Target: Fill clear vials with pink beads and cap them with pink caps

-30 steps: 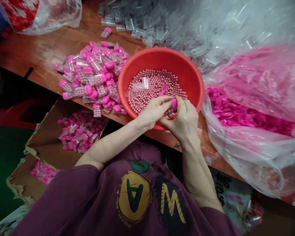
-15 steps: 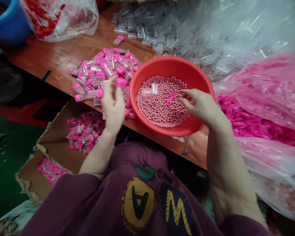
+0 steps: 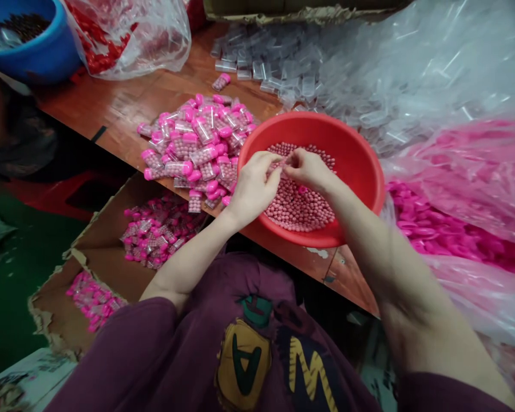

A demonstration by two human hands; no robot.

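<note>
Coming together now, the left hand (image 3: 253, 189) and right hand (image 3: 306, 170) are working fingertip to fingertip, low over the pink beads (image 3: 300, 209) in the red plastic basin (image 3: 356, 166), any grasped item hidden from view.

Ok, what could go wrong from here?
The left hand and right hand work right over the loose beads, so a knock might scatter them. The red basin sits close to the table edge and could tip. The filled tubes nearby might slide off.

Left hand (image 3: 253, 189), right hand (image 3: 308, 170) over beads (image 3: 299, 209)
</note>
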